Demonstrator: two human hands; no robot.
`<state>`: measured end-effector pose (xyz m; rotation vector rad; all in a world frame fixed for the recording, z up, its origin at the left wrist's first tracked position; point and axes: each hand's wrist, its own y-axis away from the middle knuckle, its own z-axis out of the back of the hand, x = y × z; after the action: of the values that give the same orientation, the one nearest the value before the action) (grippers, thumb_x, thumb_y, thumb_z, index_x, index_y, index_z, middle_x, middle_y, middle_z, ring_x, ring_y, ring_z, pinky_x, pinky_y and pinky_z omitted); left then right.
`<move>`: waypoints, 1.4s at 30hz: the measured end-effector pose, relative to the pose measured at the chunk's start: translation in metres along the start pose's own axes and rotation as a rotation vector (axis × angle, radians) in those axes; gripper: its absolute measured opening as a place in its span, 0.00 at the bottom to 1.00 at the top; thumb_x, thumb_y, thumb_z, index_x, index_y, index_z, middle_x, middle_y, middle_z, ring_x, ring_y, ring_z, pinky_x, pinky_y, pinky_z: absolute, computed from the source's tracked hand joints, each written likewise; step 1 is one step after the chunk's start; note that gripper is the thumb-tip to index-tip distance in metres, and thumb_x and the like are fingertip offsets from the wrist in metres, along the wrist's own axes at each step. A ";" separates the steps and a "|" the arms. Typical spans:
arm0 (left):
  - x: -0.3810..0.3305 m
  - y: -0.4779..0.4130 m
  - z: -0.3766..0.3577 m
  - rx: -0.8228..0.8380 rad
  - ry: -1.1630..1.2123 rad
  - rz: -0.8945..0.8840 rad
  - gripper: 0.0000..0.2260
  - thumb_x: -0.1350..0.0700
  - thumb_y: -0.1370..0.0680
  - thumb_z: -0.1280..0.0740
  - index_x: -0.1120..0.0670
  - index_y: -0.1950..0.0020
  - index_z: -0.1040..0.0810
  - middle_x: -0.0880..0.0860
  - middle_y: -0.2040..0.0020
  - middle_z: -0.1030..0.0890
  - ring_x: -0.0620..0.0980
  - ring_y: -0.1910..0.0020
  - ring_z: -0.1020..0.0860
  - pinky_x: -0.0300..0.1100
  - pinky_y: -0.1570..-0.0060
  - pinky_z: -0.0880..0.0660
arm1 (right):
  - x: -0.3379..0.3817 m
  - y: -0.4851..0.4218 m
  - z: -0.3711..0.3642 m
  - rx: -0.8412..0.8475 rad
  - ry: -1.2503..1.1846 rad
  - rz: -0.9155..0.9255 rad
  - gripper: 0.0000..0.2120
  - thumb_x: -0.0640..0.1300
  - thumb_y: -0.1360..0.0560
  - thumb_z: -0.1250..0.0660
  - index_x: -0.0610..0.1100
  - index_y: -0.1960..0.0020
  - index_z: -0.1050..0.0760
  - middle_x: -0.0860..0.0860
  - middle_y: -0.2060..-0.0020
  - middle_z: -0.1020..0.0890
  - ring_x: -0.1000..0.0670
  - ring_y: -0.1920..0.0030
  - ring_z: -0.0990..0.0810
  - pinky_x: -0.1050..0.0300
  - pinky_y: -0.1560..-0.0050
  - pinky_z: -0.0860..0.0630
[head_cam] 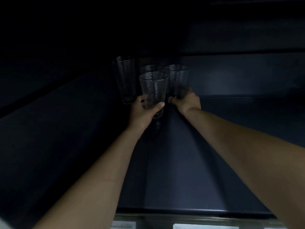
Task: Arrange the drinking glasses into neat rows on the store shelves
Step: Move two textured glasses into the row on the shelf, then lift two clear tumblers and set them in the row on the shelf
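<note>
Nearest, on the grey metal shelf edge, white paper labels; writing too blurred to read. Beyond, smooth matte dark-blue shelf board. Further in, gripped low by the left hand, a clear tapered glass tumbler with pebbled surface; just beside, held at the base by the right hand, a second same tumbler. Behind, a third tumbler, and at left a taller clear glass, upright near the shelf back.

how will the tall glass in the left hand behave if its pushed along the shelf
Probably tippy: the glass is tall and narrows to a small base, where the left hand grips it. Likely rigid and fragile, being clear textured glass, so knocking the neighbouring glass could chip it. It may slide on the smooth shelf.
</note>
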<state>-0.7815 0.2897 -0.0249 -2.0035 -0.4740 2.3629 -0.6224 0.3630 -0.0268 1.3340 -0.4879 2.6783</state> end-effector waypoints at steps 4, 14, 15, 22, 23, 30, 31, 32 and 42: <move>-0.001 0.001 0.001 0.004 -0.005 -0.003 0.30 0.53 0.27 0.24 0.56 0.28 0.31 0.54 0.37 0.21 0.45 0.44 0.22 0.26 0.57 0.29 | 0.000 0.000 0.000 0.002 0.009 0.002 0.34 0.58 0.29 0.26 0.48 0.28 0.35 0.47 0.38 0.20 0.44 0.38 0.23 0.51 0.38 0.24; -0.002 0.003 0.000 0.010 -0.001 0.002 0.30 0.54 0.26 0.24 0.56 0.28 0.31 0.54 0.36 0.22 0.45 0.43 0.22 0.25 0.57 0.28 | 0.001 0.002 0.001 0.002 0.006 -0.005 0.34 0.58 0.29 0.26 0.49 0.29 0.33 0.48 0.39 0.20 0.45 0.39 0.22 0.51 0.39 0.23; -0.001 0.003 0.000 0.006 -0.003 0.003 0.30 0.54 0.27 0.24 0.56 0.28 0.31 0.54 0.36 0.22 0.46 0.43 0.22 0.27 0.55 0.28 | 0.001 0.002 0.001 0.002 0.005 -0.007 0.34 0.58 0.30 0.26 0.49 0.29 0.33 0.48 0.39 0.20 0.45 0.39 0.22 0.51 0.39 0.23; -0.001 0.002 -0.001 -0.011 -0.003 0.015 0.29 0.54 0.27 0.24 0.56 0.30 0.30 0.54 0.37 0.21 0.46 0.44 0.21 0.27 0.56 0.28 | 0.004 0.004 0.002 -0.004 -0.007 -0.014 0.34 0.57 0.29 0.26 0.47 0.30 0.34 0.46 0.38 0.21 0.44 0.39 0.22 0.50 0.39 0.24; -0.002 0.002 -0.001 -0.014 -0.004 0.016 0.28 0.55 0.27 0.24 0.56 0.30 0.30 0.53 0.38 0.21 0.45 0.45 0.22 0.26 0.58 0.28 | 0.004 0.004 0.003 -0.002 -0.018 -0.017 0.34 0.56 0.29 0.26 0.47 0.29 0.35 0.46 0.38 0.21 0.44 0.39 0.22 0.51 0.39 0.24; -0.007 0.006 0.002 -0.010 0.031 0.007 0.31 0.58 0.28 0.23 0.56 0.28 0.32 0.51 0.38 0.21 0.45 0.43 0.21 0.32 0.48 0.24 | 0.002 0.021 0.027 0.078 -0.191 -0.025 0.34 0.52 0.29 0.24 0.44 0.29 0.35 0.48 0.36 0.23 0.48 0.36 0.24 0.65 0.44 0.31; -0.008 0.009 0.003 -0.007 0.026 0.011 0.31 0.58 0.28 0.23 0.56 0.28 0.32 0.51 0.37 0.21 0.46 0.42 0.21 0.37 0.43 0.24 | 0.000 0.025 0.032 0.099 -0.203 -0.029 0.34 0.51 0.28 0.24 0.44 0.28 0.35 0.48 0.35 0.23 0.48 0.35 0.25 0.65 0.42 0.32; -0.010 0.012 0.002 -0.003 0.025 0.022 0.31 0.57 0.28 0.23 0.55 0.28 0.31 0.51 0.37 0.21 0.46 0.40 0.22 0.41 0.40 0.24 | -0.002 0.029 0.039 0.123 -0.210 -0.032 0.33 0.51 0.27 0.25 0.44 0.28 0.35 0.49 0.35 0.23 0.49 0.34 0.25 0.64 0.40 0.32; -0.062 0.092 -0.020 0.011 -0.169 0.215 0.04 0.55 0.22 0.30 0.53 0.57 0.19 0.49 0.59 0.20 0.51 0.55 0.21 0.43 0.52 0.24 | -0.025 0.105 0.150 0.380 -0.233 -0.091 0.27 0.58 0.30 0.25 0.49 0.34 0.24 0.52 0.41 0.20 0.53 0.40 0.22 0.53 0.34 0.25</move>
<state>-0.7333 0.1943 0.0107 -1.9498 -0.2569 2.6676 -0.5186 0.2158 0.0133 1.7282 0.0735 2.6415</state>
